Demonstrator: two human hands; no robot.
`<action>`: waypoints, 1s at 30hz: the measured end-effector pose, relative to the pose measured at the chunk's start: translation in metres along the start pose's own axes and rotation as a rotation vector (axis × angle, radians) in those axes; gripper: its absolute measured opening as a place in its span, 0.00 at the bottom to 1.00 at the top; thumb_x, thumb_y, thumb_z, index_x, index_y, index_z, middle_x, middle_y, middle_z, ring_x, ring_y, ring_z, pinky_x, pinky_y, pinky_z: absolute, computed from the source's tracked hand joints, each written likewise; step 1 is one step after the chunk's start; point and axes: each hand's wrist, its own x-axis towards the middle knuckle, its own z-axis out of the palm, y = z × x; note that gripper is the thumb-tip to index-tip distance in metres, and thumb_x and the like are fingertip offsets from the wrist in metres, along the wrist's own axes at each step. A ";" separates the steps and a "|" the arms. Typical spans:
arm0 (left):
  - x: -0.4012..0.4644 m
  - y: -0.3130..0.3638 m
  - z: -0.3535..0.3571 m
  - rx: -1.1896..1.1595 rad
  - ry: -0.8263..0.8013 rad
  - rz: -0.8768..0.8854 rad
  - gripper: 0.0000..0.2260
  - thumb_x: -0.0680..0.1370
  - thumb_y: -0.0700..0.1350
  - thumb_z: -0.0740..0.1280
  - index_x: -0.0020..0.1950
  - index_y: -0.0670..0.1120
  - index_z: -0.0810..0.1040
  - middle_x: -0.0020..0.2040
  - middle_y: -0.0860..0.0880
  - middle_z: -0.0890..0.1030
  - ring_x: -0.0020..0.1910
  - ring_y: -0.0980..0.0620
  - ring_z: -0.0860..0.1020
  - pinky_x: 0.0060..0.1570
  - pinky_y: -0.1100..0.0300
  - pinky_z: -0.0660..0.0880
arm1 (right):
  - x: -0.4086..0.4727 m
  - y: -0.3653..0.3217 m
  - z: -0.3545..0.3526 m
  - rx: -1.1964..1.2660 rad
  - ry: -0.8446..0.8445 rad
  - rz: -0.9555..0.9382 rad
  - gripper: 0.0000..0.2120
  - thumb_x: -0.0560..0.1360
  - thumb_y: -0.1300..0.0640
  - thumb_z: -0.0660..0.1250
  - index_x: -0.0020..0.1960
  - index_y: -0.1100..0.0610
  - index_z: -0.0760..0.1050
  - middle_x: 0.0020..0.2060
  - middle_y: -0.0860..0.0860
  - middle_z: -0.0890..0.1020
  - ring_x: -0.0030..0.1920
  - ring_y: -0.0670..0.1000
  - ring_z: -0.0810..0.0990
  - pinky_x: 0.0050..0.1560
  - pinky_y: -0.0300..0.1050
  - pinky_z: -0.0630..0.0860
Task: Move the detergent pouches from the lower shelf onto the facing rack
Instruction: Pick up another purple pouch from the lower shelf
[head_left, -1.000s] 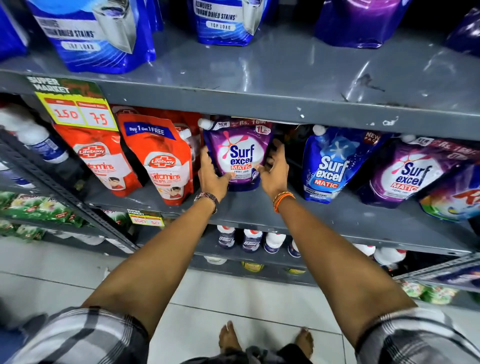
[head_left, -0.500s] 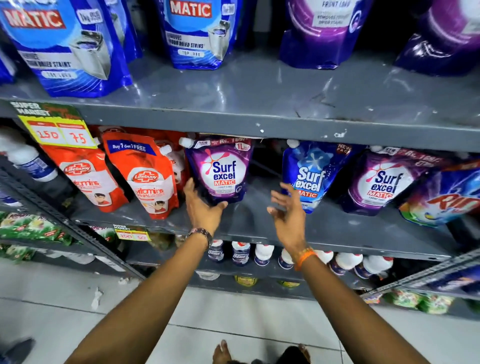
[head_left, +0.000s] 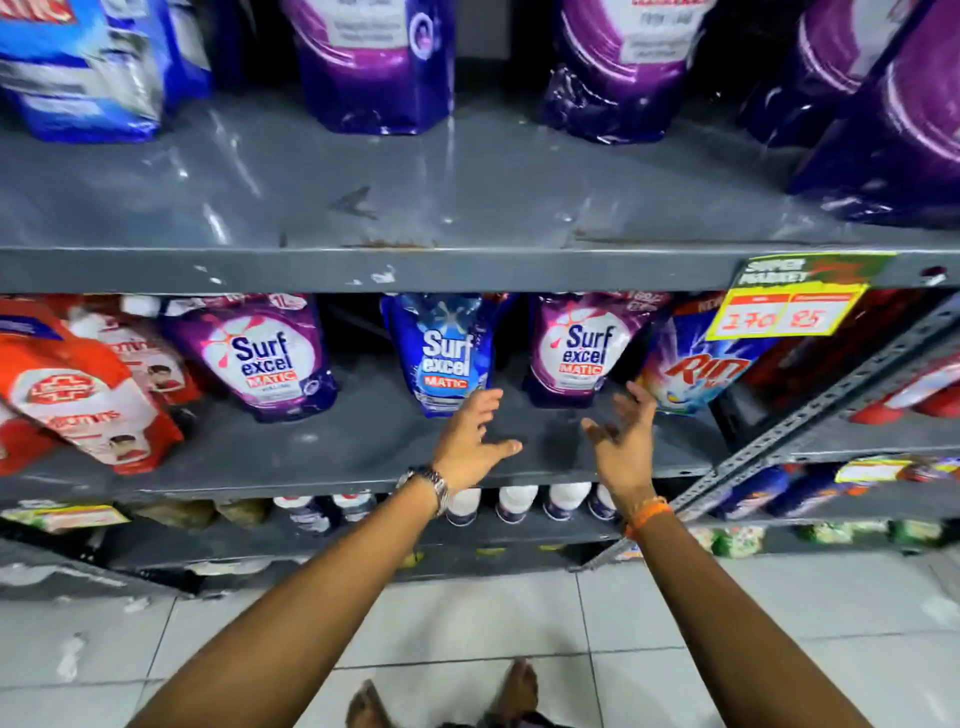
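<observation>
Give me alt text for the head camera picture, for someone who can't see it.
Two bare, open hands, the left hand and right hand, reach toward a grey shelf holding a blue Surf Excel pouch between two purple Surf Excel pouches. Neither hand grips anything.

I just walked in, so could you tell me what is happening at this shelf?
A person is reaching with both bare hands toward the detergent pouches on the grey middle shelf. The left hand is open beside the blue Surf Excel pouch, and the right hand is open below the purple Surf Excel pouch. Neither holds anything.
</observation>
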 end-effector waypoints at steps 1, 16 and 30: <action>0.010 0.002 0.008 0.038 -0.018 -0.012 0.36 0.70 0.36 0.77 0.74 0.46 0.66 0.72 0.45 0.71 0.71 0.48 0.70 0.67 0.60 0.67 | 0.011 0.000 -0.005 0.007 -0.044 0.010 0.33 0.75 0.77 0.63 0.76 0.60 0.57 0.73 0.59 0.65 0.69 0.53 0.68 0.49 0.27 0.78; 0.081 0.025 0.059 0.270 0.171 0.028 0.50 0.67 0.40 0.80 0.81 0.46 0.53 0.76 0.44 0.70 0.74 0.45 0.69 0.72 0.56 0.65 | 0.080 -0.001 -0.013 -0.187 -0.375 -0.074 0.36 0.73 0.73 0.69 0.75 0.61 0.57 0.66 0.53 0.73 0.68 0.52 0.73 0.72 0.55 0.71; -0.005 -0.037 -0.008 0.218 0.236 0.062 0.44 0.61 0.53 0.80 0.74 0.52 0.66 0.67 0.49 0.80 0.65 0.47 0.79 0.62 0.45 0.78 | -0.027 -0.006 0.027 -0.166 -0.384 -0.107 0.29 0.73 0.72 0.71 0.68 0.54 0.66 0.58 0.39 0.78 0.55 0.29 0.78 0.56 0.28 0.76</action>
